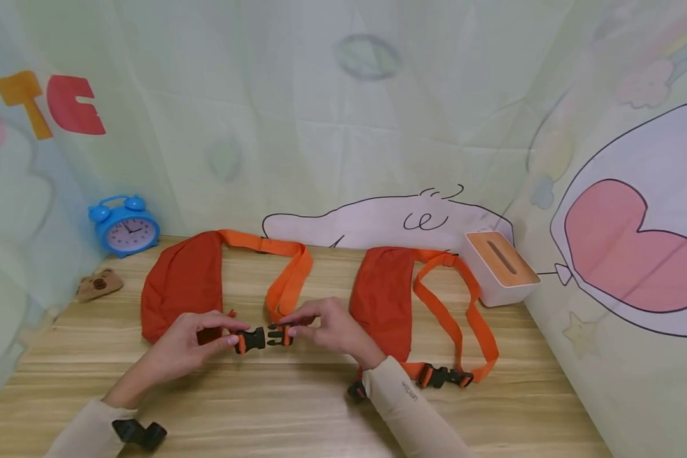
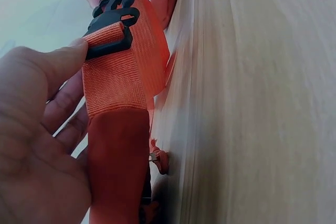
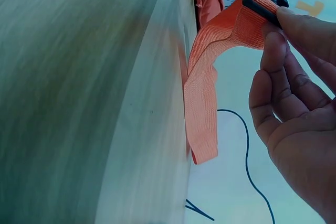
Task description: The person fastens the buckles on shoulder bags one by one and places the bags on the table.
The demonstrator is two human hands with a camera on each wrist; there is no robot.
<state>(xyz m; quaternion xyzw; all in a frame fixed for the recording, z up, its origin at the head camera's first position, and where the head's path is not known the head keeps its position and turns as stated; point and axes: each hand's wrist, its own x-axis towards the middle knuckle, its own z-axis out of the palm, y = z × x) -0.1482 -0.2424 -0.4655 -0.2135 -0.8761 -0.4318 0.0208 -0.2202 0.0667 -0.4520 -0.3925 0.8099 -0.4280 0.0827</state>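
Between thumb and fingers my left hand pinches the black socket half of a buckle, on a short orange strap end. Facing it, my right hand pinches the pronged buckle half on the long orange strap. A small gap parts the two halves in the head view; in the left wrist view they look lined up and very close. Both belong to the red waist bag lying at the left, partly behind my left hand.
Right of centre lies a second red waist bag, its black buckle fastened. A tissue box stands at the back right. A blue alarm clock and a brown bear-faced item sit at the left. Printed curtains bound the wooden table.
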